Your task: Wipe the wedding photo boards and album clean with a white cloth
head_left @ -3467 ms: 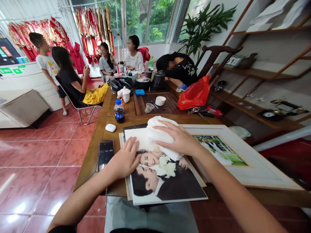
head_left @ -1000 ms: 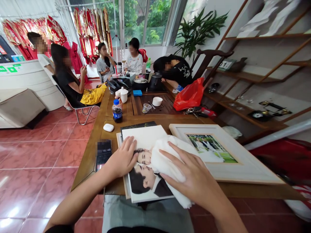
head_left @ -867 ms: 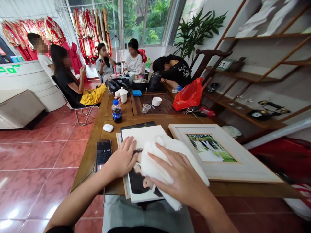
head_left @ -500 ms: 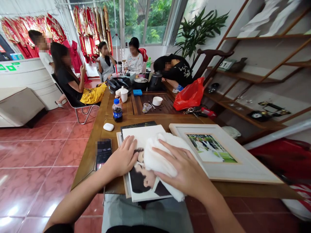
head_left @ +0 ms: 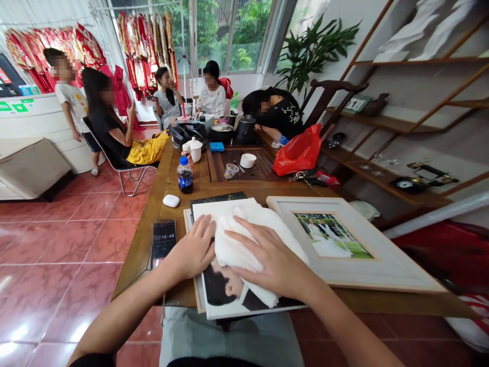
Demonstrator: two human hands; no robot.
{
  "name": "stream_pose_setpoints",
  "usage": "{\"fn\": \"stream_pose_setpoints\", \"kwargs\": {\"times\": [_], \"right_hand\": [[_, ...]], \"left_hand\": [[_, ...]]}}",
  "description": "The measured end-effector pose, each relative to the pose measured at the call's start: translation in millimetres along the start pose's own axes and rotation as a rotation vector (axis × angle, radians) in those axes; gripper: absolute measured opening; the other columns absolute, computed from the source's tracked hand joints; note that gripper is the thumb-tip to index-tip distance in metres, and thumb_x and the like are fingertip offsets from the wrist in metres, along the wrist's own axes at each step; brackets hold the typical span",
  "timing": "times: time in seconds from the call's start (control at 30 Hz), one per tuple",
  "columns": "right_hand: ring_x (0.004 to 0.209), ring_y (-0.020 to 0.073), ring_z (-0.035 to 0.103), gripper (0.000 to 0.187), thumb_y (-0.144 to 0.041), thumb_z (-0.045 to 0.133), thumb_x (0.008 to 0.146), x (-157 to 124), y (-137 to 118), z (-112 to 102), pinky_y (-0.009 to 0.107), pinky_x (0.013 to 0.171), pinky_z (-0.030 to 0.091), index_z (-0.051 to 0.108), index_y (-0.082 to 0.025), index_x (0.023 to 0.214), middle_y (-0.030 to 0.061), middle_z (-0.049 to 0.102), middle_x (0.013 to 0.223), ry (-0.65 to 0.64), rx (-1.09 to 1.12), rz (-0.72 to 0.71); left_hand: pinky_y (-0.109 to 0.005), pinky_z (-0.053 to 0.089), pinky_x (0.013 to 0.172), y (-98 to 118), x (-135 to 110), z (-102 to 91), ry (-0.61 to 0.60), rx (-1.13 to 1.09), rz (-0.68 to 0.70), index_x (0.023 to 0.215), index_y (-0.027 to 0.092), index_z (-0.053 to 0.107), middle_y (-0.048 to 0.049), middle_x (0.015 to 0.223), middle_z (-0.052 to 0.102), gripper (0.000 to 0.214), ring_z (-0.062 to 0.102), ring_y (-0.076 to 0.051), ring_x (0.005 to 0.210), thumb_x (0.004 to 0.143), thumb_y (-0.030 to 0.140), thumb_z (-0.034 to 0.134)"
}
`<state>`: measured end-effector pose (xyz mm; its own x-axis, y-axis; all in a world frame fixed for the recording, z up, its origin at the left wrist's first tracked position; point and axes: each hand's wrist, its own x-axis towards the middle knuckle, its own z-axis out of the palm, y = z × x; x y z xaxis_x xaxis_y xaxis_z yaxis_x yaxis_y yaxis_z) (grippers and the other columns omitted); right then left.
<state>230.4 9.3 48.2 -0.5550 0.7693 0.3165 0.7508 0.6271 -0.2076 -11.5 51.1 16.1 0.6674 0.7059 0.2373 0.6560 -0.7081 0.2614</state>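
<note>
My right hand [head_left: 269,257] presses a bunched white cloth [head_left: 237,244] against a large portrait photo panel [head_left: 225,298], its fingers spread over the cloth. The panel shows a dark-haired head in profile, and the cloth hides much of it. Flat on the panel's left side rests my left hand [head_left: 196,250], fingers apart, its fingertips close to the cloth. Other boards stick out from under the panel, with a dark one [head_left: 237,195] at its far edge. To the right lies a pale framed wedding photo [head_left: 332,234].
Left of the panel are a phone [head_left: 163,244], a white earbud case [head_left: 171,201] and a cola bottle [head_left: 185,176]. Farther back stand a white bowl [head_left: 248,161], a lidded cup [head_left: 195,150] and a red plastic bag [head_left: 300,153]. Several people are around the table.
My right hand has slid the cloth leftward over the portrait, covering more of the face. My left hand stays in place. At the far left, a standing person has turned and shifted.
</note>
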Motion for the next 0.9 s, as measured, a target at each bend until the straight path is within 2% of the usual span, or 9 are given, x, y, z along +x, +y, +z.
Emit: {"fn": "stream_pose_setpoints", "kwargs": {"times": [0.1, 0.3, 0.4, 0.53, 0.73, 0.8, 0.9], "right_hand": [[0.141, 0.0326, 0.044, 0.062, -0.052, 0.06, 0.092, -0.2, 4.9, -3.9, 0.054, 0.109, 0.043, 0.048, -0.029, 0.148, 0.0115, 0.037, 0.162, -0.044, 0.01, -0.006], [0.142, 0.0332, 0.043, 0.064, -0.062, 0.051, 0.094, -1.0, 41.2, -3.0, 0.058, 0.11, 0.041, 0.045, -0.031, 0.15, 0.0093, 0.037, 0.162, -0.002, -0.053, 0.242], [0.143, 0.0344, 0.041, 0.064, -0.062, 0.049, 0.095, 2.3, 51.3, 0.6, 0.059, 0.111, 0.04, 0.045, -0.029, 0.15, 0.0108, 0.037, 0.162, 0.029, -0.069, 0.296], [0.144, 0.0358, 0.04, 0.063, -0.061, 0.047, 0.096, 6.8, 41.0, 4.0, 0.06, 0.109, 0.04, 0.046, -0.027, 0.15, 0.0144, 0.035, 0.162, 0.028, -0.067, 0.229], [0.143, 0.0328, 0.042, 0.062, -0.056, 0.054, 0.095, 9.2, 10.2, 0.0, 0.056, 0.11, 0.04, 0.046, -0.03, 0.151, 0.0124, 0.035, 0.162, -0.06, -0.012, -0.036], [0.142, 0.0324, 0.043, 0.063, -0.056, 0.057, 0.094, 11.0, 10.4, -2.0, 0.055, 0.11, 0.04, 0.045, -0.032, 0.151, 0.0106, 0.034, 0.163, -0.085, 0.01, -0.048], [0.144, 0.0322, 0.041, 0.063, -0.059, 0.056, 0.093, 16.4, 23.2, -3.0, 0.057, 0.111, 0.039, 0.046, -0.033, 0.15, 0.0093, 0.034, 0.163, -0.097, 0.007, 0.028]], "left_hand": [[-0.057, 0.031, 0.121, 1.3, 0.3, -2.4, -0.019, 0.015, -0.007, 0.145, 0.006, 0.036, -0.0257, 0.155, 0.037, 0.048, 0.022, -0.036, 0.153, 0.105, 0.033, 0.032], [-0.054, 0.031, 0.122, 4.7, 1.6, -7.6, -0.051, 0.044, -0.021, 0.144, 0.003, 0.037, -0.0265, 0.154, 0.037, 0.05, 0.025, -0.037, 0.152, 0.107, 0.035, 0.028], [-0.055, 0.031, 0.121, 3.7, 1.6, -5.8, -0.041, 0.048, -0.016, 0.145, 0.004, 0.037, -0.0258, 0.155, 0.038, 0.05, 0.025, -0.037, 0.152, 0.107, 0.036, 0.028], [-0.056, 0.032, 0.121, 2.6, 1.0, -2.5, -0.012, 0.023, -0.022, 0.145, 0.007, 0.037, -0.0249, 0.154, 0.039, 0.049, 0.024, -0.035, 0.153, 0.107, 0.036, 0.03], [-0.057, 0.031, 0.121, -0.4, 0.0, -1.1, -0.006, -0.005, 0.014, 0.146, 0.008, 0.036, -0.0245, 0.154, 0.039, 0.049, 0.023, -0.035, 0.153, 0.104, 0.034, 0.033], [-0.057, 0.032, 0.121, -0.9, -0.1, -1.0, -0.003, -0.011, 0.019, 0.147, 0.008, 0.036, -0.0242, 0.154, 0.039, 0.05, 0.023, -0.035, 0.153, 0.104, 0.034, 0.033], [-0.057, 0.032, 0.121, 0.2, 0.3, -1.5, 0.001, 0.004, -0.005, 0.146, 0.009, 0.036, -0.0232, 0.154, 0.039, 0.049, 0.024, -0.035, 0.153, 0.105, 0.035, 0.031]]}}
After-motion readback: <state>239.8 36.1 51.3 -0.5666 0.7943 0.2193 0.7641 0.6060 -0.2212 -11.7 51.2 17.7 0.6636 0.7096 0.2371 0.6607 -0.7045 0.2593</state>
